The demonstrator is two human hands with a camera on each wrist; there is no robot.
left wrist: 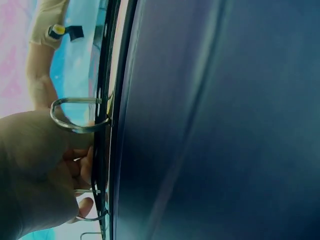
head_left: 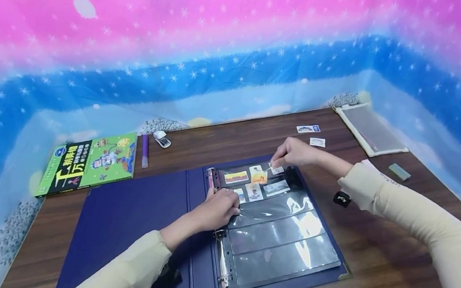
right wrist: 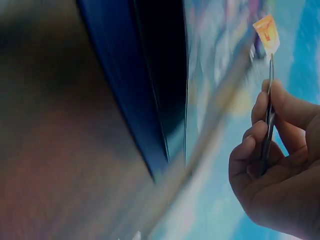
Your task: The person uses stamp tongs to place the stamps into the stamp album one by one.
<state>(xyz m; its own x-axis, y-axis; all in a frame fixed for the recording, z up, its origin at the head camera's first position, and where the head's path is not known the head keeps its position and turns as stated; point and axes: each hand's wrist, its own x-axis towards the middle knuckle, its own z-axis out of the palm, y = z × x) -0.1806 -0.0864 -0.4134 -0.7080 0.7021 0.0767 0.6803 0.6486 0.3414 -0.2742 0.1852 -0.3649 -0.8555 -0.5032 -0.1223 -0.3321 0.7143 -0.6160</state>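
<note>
My right hand (head_left: 294, 152) pinches a pair of slim metal tweezers (right wrist: 270, 120). Their tip holds an orange and yellow stamp (right wrist: 268, 33) above the upper part of a black album page (head_left: 259, 235) with clear pocket strips. Several stamps sit in the page's top two rows, among them a red and yellow stamp (head_left: 236, 177) and a grey landscape stamp (head_left: 277, 188). My left hand (head_left: 215, 209) rests on the page's left side beside the metal rings (left wrist: 75, 127), fingers bent, partly covering a stamp in the second row. The page lies in an open dark blue ring binder (head_left: 139, 225).
Two loose stamps, one a blue-edged stamp (head_left: 308, 129), lie behind the binder. A mesh zip pouch (head_left: 373, 127) is at the right, with a small greenish block (head_left: 399, 171) nearer. At the back left are a green book (head_left: 112, 159), a purple marker (head_left: 145, 149) and a small silver-white device (head_left: 162, 139).
</note>
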